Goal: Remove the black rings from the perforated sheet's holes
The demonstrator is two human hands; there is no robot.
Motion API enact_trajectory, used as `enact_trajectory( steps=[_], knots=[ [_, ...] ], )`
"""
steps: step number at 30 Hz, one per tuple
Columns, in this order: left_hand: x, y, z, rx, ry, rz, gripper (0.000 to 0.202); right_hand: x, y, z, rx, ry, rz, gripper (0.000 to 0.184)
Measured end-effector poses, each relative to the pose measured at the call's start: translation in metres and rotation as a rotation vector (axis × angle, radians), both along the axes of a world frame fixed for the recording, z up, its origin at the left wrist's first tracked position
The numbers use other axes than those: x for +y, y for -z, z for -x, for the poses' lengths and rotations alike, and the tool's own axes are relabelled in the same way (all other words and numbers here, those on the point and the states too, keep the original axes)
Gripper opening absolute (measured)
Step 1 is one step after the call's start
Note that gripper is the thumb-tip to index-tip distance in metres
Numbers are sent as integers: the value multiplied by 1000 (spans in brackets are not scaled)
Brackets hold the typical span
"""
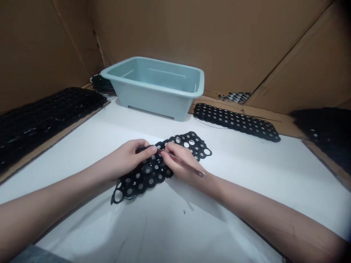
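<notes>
A black strip of joined rings (150, 180) lies aslant on the white table. Many of its rings show pale grey discs; some at both ends look like open holes with white showing through. My left hand (131, 157) pinches the strip's upper edge near the middle, thumb on top and fingers partly hidden. In my right hand (182, 160) is a thin pen-like tool (189, 168) with a shiny flat rear end, held between thumb and fingers. Its tip meets the strip close to my left thumb. The tool's exact kind cannot be made out.
A light blue plastic tub (153, 98) stands behind the strip. Another black ring strip (236, 121) lies at the back right. Dark stacks of similar material sit at the left (46, 120) and right (326, 131). Cardboard walls (219, 44) enclose the table (246, 175).
</notes>
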State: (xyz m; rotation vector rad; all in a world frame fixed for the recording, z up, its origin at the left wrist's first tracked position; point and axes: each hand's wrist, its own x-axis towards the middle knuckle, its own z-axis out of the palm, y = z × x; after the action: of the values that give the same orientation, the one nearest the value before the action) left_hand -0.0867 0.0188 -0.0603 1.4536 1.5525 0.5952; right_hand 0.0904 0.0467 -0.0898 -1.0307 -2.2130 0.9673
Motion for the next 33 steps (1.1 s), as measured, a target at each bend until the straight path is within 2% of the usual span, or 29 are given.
enact_trajectory(
  steps=[4,6,10,14,17,21,24,26,30,33],
  knots=[
    [11,8,7,202,144,-229,28,6,-6,-10,41,-23,133,27],
    [13,9,9,248,171,-299,25,12,-7,-16,109,4,106,26],
    [14,0,9,269,303,-335,18,28,-5,-20,218,16,-50,24],
    [18,-10,12,280,434,-321,17,37,-2,-19,168,-42,30,25],
    [22,-7,17,404,430,-415,20,37,-2,-19,146,-32,38,27],
    [25,4,21,703,400,-709,19,34,-1,-18,145,-7,12,29],
    [22,9,17,849,350,-859,18,31,0,-15,156,36,-24,29],
    [18,11,12,887,330,-873,22,29,0,-13,143,58,-50,26],
    [14,12,2,921,313,-782,27,27,-1,-11,90,102,-58,23],
    [9,12,-4,1017,281,-757,26,27,2,-9,56,120,-83,24]
  ],
)
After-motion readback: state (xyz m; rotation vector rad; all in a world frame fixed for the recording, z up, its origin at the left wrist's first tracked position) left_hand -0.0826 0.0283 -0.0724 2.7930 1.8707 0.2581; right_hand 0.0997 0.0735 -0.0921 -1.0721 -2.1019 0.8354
